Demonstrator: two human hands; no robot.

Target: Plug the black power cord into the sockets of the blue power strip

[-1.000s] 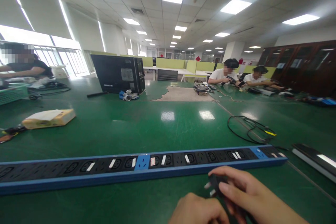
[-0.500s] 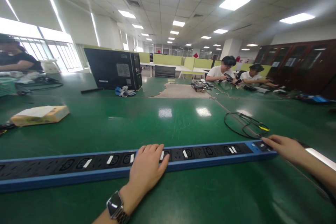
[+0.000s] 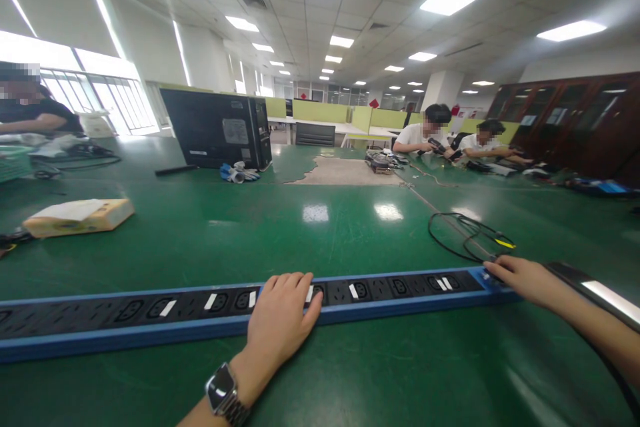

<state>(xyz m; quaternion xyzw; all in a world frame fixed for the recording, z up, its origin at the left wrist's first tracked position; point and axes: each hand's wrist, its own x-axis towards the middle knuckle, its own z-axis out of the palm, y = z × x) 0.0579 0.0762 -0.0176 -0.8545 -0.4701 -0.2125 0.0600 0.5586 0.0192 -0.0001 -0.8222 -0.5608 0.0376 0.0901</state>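
A long blue power strip (image 3: 380, 288) with black sockets and several white stickers lies across the near part of the green table. My left hand (image 3: 284, 310), with a watch on its wrist, grips the strip near its middle, fingers over the far side and thumb towards the near edge. At the strip's right end is my right hand (image 3: 520, 280), thumb and fingers closed at the blue end part. Its palm side and whatever is under the fingertips are hidden. A loose black cable (image 3: 463, 240) coils just beyond this hand.
A yellow tissue pack (image 3: 80, 217) sits on the left. Farther back stand a black computer case (image 3: 213, 130) and work gloves (image 3: 239, 173). A dark device with a bright screen (image 3: 613, 300) lies at right. Two people sit far right, another person far left.
My right hand has slid a little left along the end of the power strip, now covering the end part. My left hand stays in place on the strip.
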